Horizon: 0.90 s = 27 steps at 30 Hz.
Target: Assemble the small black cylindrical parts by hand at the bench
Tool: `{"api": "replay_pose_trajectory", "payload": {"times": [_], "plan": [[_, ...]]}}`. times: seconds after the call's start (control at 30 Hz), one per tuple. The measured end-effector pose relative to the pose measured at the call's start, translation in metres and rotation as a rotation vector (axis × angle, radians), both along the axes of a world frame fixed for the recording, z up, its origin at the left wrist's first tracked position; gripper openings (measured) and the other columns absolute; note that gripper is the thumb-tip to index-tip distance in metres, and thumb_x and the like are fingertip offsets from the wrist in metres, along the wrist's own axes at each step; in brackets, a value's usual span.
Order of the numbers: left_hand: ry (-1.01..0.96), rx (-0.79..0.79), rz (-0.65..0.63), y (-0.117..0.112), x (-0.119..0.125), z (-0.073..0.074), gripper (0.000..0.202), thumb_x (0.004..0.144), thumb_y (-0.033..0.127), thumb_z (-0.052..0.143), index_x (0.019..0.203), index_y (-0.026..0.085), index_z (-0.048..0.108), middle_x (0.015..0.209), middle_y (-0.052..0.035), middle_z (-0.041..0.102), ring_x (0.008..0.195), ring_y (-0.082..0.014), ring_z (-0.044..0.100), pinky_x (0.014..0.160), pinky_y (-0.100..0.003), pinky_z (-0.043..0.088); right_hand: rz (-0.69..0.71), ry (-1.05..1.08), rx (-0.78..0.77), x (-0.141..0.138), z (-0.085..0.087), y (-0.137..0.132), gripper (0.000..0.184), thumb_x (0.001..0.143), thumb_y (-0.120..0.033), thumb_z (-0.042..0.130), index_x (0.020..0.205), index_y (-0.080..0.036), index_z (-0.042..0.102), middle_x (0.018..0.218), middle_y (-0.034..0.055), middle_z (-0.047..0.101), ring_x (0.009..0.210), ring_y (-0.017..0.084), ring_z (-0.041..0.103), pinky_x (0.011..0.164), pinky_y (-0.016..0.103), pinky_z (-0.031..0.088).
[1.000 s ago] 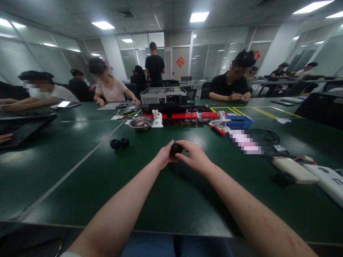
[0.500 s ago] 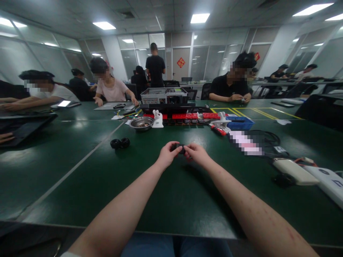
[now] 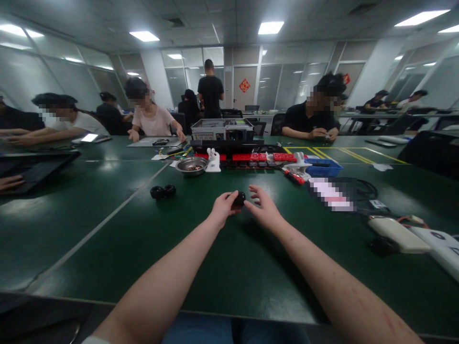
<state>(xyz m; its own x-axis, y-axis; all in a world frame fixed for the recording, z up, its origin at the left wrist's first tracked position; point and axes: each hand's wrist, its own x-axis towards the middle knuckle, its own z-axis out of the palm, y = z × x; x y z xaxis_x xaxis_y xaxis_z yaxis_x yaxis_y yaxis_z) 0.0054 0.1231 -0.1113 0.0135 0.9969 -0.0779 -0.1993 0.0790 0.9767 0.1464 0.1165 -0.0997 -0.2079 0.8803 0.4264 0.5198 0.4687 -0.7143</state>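
Note:
My left hand (image 3: 225,208) is closed around a small black round part (image 3: 239,198), shiny on its facing side. Its exact kind does not show, as the fingers cover much of it. Just to the right, my right hand (image 3: 264,205) is open with its fingers spread. The right thumb tip is close to the part; whether they touch I cannot tell. Both hands are over the green table (image 3: 215,267). Left of them, two black wheels with knobbly tyres (image 3: 157,192) lie side by side.
Beyond the hands are a metal bowl (image 3: 191,166) of small parts, a white stand (image 3: 213,161), a red strip (image 3: 247,157), a blue tray (image 3: 324,167) and a red-handled tool (image 3: 294,176). A cream-coloured device (image 3: 398,234) and cables lie at right. Several people sit around the table.
My right hand has come off the black part and its fingers have spread apart. My left hand keeps its hold, and the part has turned to show a rounder side.

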Motion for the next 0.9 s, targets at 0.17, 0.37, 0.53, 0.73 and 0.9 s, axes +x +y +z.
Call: {"api": "replay_pose_trajectory", "payload": {"times": [0.17,0.37,0.53,0.73,0.9], "plan": [[0.575,0.401,0.106,-0.008,0.000,0.003,0.032,0.063,0.038,0.059,0.088,0.017,0.056,0.082,-0.0040,0.058,0.075,-0.0159,0.055,0.066,-0.028,0.045,-0.079,0.251,-0.587,0.000,-0.005,0.010,0.036,0.079,-0.043,0.034,0.097,-0.015,0.046,0.080,0.0084,0.057,0.057,0.013,0.054,0.053,0.031,0.047],[0.755,0.569,0.030,-0.020,0.003,0.011,0.032,0.068,0.039,0.053,0.094,0.020,0.054,0.089,-0.0026,0.058,0.083,-0.0163,0.053,0.074,-0.028,0.041,0.061,0.256,-0.628,-0.001,0.000,0.002,0.041,0.079,-0.050,0.030,0.074,-0.015,0.050,0.050,0.0011,0.052,0.036,0.010,0.046,0.037,0.023,0.040],[0.611,0.464,-0.154,-0.015,0.000,0.007,0.041,0.076,0.042,0.041,0.109,0.018,0.041,0.099,-0.0086,0.053,0.076,-0.0155,0.056,0.063,-0.027,0.046,-0.062,0.068,-0.214,0.001,-0.004,0.005,0.033,0.078,-0.045,0.037,0.076,-0.017,0.054,0.058,0.0003,0.054,0.041,0.008,0.046,0.039,0.019,0.037],[0.354,0.199,-0.279,-0.007,0.006,-0.006,0.046,0.074,0.048,0.040,0.108,0.017,0.033,0.076,-0.0038,0.054,0.044,-0.0100,0.055,0.037,-0.020,0.041,0.024,0.126,-0.113,0.007,-0.011,0.016,0.030,0.077,-0.032,0.039,0.103,-0.017,0.049,0.090,0.0057,0.056,0.067,0.013,0.054,0.057,0.025,0.046],[0.153,-0.099,-0.185,-0.004,0.007,-0.007,0.049,0.075,0.055,0.028,0.096,0.013,0.041,0.054,-0.0001,0.051,0.041,-0.0127,0.055,0.037,-0.019,0.039,0.154,0.129,-0.063,0.005,-0.011,0.013,0.036,0.070,-0.018,0.049,0.106,-0.017,0.047,0.102,0.0071,0.052,0.088,0.015,0.052,0.076,0.029,0.044]]}}
